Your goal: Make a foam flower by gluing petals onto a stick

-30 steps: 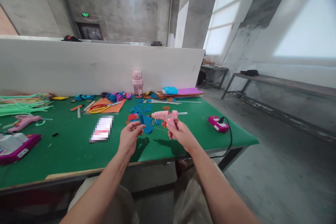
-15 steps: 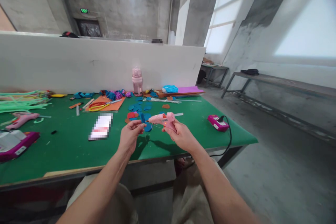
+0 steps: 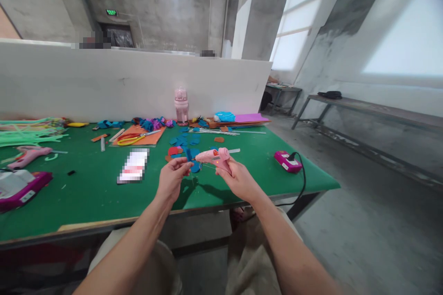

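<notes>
In my right hand (image 3: 236,176) is a pink hot glue gun (image 3: 212,156), its nozzle pointing left and a clear glue stick (image 3: 234,150) jutting from the back. My left hand (image 3: 174,174) pinches a small blue piece (image 3: 188,154), which looks like felt or foam, close to the nozzle tip. Whether the nozzle touches it I cannot tell. A thin wire-like strand runs below the gun. On the table behind my hands lie several blue cut-out pieces (image 3: 180,141) and a red piece (image 3: 172,151).
A phone (image 3: 134,166) lies left of my hands, with yellow-handled scissors (image 3: 133,139) beyond it. Another pink glue gun (image 3: 29,156) rests at far left. A pink bottle (image 3: 181,106) stands by the white partition (image 3: 138,78). A corded magenta power strip (image 3: 287,161) sits at right.
Both hands hold almost the same pose, with the glue gun still at the blue piece. Behind the partition at left, a blurred dark shape shows larger than before.
</notes>
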A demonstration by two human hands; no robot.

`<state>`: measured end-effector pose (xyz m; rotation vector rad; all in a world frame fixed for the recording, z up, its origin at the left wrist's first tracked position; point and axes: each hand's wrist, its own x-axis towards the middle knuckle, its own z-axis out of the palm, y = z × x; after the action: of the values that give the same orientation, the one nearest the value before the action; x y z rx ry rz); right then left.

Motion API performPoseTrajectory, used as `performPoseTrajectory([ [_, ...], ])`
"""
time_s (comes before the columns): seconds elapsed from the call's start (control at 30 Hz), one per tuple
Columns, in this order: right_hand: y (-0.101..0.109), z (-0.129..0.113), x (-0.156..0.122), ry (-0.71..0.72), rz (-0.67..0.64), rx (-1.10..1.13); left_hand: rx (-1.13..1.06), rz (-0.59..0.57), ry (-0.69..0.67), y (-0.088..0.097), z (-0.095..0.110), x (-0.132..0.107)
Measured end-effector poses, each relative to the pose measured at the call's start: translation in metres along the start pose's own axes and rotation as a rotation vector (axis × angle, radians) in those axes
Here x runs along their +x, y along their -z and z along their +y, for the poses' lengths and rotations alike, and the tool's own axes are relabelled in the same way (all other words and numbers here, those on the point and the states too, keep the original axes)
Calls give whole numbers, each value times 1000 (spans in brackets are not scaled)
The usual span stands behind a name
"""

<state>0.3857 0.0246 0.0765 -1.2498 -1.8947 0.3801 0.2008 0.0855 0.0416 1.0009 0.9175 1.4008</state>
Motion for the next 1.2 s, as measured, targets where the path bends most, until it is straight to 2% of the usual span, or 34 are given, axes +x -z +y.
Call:
performPoseTrajectory([
  [0.63,0,-1,0,44,25,-32,8,-11,-8,-1,2,-1],
  [1.2,0,-1,0,19,15,-24,3,-12,-11,-2,2,-1],
])
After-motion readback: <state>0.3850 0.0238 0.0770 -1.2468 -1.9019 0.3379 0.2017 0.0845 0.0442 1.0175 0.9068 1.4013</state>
